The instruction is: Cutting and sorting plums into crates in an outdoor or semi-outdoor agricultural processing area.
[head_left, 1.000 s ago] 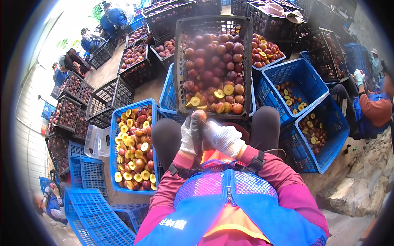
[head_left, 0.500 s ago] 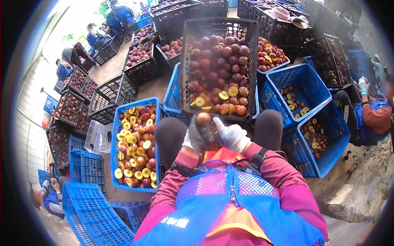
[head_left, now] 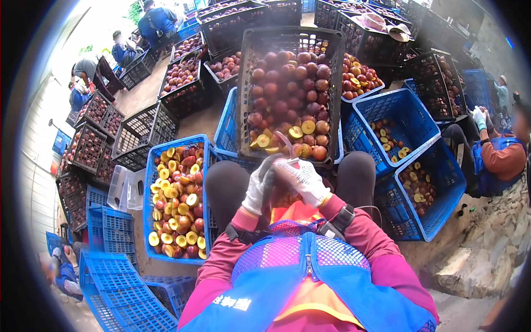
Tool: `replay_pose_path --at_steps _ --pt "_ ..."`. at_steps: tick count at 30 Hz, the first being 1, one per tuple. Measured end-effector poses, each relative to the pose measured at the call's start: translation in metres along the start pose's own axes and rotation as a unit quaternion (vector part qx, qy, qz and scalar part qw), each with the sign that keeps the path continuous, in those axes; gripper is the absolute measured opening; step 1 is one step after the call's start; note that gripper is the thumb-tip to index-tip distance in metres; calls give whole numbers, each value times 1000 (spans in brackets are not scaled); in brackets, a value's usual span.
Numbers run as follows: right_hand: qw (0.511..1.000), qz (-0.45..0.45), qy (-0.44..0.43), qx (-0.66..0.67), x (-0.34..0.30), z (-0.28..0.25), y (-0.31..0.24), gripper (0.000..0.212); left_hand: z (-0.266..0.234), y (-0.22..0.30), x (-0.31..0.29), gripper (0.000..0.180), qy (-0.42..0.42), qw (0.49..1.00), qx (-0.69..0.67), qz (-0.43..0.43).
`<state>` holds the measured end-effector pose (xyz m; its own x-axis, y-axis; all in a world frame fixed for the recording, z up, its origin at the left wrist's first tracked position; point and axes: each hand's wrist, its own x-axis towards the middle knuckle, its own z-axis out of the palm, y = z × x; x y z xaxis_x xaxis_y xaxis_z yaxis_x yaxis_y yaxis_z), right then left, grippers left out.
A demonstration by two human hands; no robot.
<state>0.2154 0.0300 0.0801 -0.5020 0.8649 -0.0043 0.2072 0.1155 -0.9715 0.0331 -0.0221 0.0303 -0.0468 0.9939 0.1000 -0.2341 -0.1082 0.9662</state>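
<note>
White work gloves with grey palms cover both my hands, which meet above my lap. My left hand (head_left: 261,186) is closed around a reddish plum (head_left: 283,174), blurred and mostly hidden between the gloves. From my closed right hand (head_left: 307,181) a thin curved knife blade (head_left: 286,143) sticks up; its handle is largely covered by the fingers. Just beyond my hands a black crate (head_left: 241,110) leans toward me, full of whole dark plums (head_left: 287,83), with a few cut yellow halves (head_left: 296,132) at its near end.
Left of my knee stands a blue crate (head_left: 146,221) full of halved plums. Two blue crates (head_left: 354,135) (head_left: 459,182) with some halves are at the right. Stacked blue crates (head_left: 119,288) lie lower left. A co-worker (head_left: 500,157) sits at the far right; black plum crates (head_left: 182,74) fill the back.
The plum that showed above my left fingers is now drawn between both gloves. The curved blade has come into sight above my right hand. My view has shifted slightly.
</note>
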Motion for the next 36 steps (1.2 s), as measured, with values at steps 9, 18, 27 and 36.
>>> replay_pose_path --at_steps 9,18,27,36 --pt "982 -25 123 -140 17 53 48 32 -31 -74 6 47 119 990 26 -72" --pt "900 -205 137 -361 34 65 84 32 -35 -72 14 29 137 910 -247 -305" --pt "917 -212 94 -324 39 44 59 44 -24 -23 3 36 -70 989 -72 -111" --pt "995 66 47 63 61 -23 34 43 -42 7 2 52 81 951 -164 -248"
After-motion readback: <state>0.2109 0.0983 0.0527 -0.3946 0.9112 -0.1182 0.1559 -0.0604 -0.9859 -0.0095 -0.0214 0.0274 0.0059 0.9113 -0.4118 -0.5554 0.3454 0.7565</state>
